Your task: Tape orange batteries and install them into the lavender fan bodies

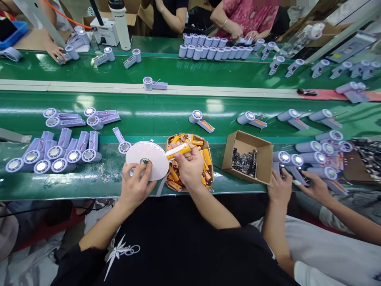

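Note:
My left hand [137,180] is closed on a flat white roll [151,153] of what looks like adhesive tape, fingers at its centre hole. My right hand [190,165] pinches an orange cylindrical battery [182,149] with a white strip along its upper side. The battery's left end is at the roll's right edge; whether they touch I cannot tell. Below my right hand, a cardboard box [212,169] holds many more orange batteries, partly covered by the hand. Just behind the roll lies a lilac fan housing [124,147] with its handle pointing away.
Several lilac housings [59,165] are grouped at the left, others along the green belt [154,115]. Right of the batteries stands a cardboard box [266,159] of small dark parts. A co-worker's hands [279,186] handle housings beside it. People work across the line, near a white bottle [121,28].

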`<action>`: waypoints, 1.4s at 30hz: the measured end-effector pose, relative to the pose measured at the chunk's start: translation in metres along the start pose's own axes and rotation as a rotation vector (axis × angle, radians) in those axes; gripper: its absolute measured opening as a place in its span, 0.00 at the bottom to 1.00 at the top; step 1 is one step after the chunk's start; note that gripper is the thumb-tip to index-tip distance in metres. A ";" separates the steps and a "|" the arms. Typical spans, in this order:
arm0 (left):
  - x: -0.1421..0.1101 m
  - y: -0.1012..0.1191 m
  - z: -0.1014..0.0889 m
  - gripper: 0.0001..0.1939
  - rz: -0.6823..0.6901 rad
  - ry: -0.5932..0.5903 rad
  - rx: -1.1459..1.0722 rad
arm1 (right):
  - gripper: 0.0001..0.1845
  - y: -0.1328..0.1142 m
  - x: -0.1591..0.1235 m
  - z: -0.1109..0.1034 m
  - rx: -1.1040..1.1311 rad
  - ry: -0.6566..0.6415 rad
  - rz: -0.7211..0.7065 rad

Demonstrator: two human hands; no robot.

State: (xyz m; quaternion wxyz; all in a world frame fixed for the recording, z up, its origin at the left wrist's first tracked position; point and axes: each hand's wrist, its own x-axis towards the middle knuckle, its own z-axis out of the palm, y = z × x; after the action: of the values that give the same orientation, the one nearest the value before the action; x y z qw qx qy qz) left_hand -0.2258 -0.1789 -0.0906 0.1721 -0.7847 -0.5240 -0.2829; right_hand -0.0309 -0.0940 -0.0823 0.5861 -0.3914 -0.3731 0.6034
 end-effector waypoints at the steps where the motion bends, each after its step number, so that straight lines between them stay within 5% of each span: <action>1: -0.005 0.005 0.001 0.31 -0.008 -0.009 -0.037 | 0.33 0.000 0.002 -0.003 -0.001 0.010 0.003; 3: -0.021 0.012 -0.003 0.30 0.022 -0.107 -0.119 | 0.31 -0.013 0.013 -0.021 -0.061 0.017 -0.043; 5: -0.039 0.011 -0.008 0.30 0.090 -0.303 -0.196 | 0.27 -0.039 0.030 -0.049 -0.121 0.099 -0.238; 7: -0.052 -0.001 -0.010 0.30 0.121 -0.500 -0.274 | 0.24 -0.065 0.046 -0.077 -0.131 0.236 -0.486; 9: -0.051 -0.025 -0.005 0.28 0.057 -0.572 -0.339 | 0.24 -0.077 0.054 -0.092 -0.131 0.275 -0.568; 11: -0.036 -0.054 0.006 0.25 -0.131 -0.512 -0.257 | 0.29 -0.073 0.050 -0.093 -0.157 0.218 -0.514; 14: 0.009 -0.092 0.028 0.35 -0.474 -0.462 0.121 | 0.37 -0.052 0.032 -0.081 -0.200 0.088 -0.388; 17: 0.054 -0.115 0.046 0.39 -0.616 -0.758 0.283 | 0.34 -0.039 0.018 -0.077 -0.196 0.011 -0.328; 19: 0.077 -0.125 0.056 0.34 -0.578 -0.963 0.237 | 0.33 -0.040 0.017 -0.081 -0.203 -0.003 -0.306; 21: 0.097 -0.133 0.069 0.25 -0.470 -1.037 0.153 | 0.35 -0.044 0.023 -0.085 -0.232 0.015 -0.312; 25: 0.140 -0.142 0.110 0.26 -0.234 -0.979 -0.029 | 0.33 -0.047 0.065 -0.075 -0.361 -0.052 -0.338; 30: 0.180 -0.150 0.166 0.12 -0.073 -0.942 -0.253 | 0.28 -0.026 0.146 -0.047 -0.833 -0.379 -0.212; 34: 0.175 -0.157 0.190 0.13 -0.090 -0.855 -0.370 | 0.27 0.000 0.192 -0.029 -1.236 -0.560 -0.240; 42: 0.156 -0.150 0.212 0.17 -0.148 -0.701 -0.457 | 0.22 0.036 0.226 -0.017 -1.376 -0.702 -0.319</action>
State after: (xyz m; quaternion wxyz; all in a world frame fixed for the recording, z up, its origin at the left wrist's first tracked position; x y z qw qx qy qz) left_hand -0.2622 0.1129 -0.1619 -0.2156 -0.8116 -0.5297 -0.1194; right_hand -0.0315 0.1300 -0.1300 0.1397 -0.3946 -0.8775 0.2340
